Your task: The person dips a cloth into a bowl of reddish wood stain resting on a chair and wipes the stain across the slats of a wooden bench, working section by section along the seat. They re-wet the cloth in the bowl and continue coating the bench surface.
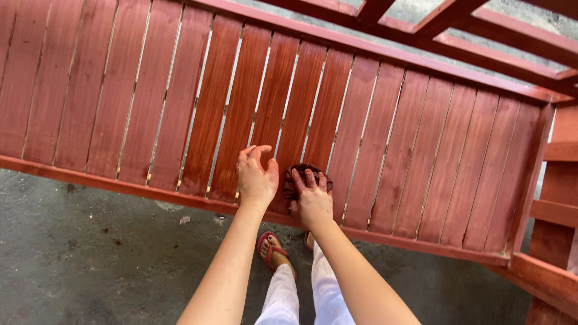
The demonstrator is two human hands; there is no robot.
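Though mostly hidden under the pressing right hand, a dark stained rag lies on the red slatted panel; the left hand rests flat beside it, above grey concrete floor.

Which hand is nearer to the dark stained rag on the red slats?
Right. The right hand lies on the rag, pressing it to the slatted panel. The left hand rests on the slats just beside it.
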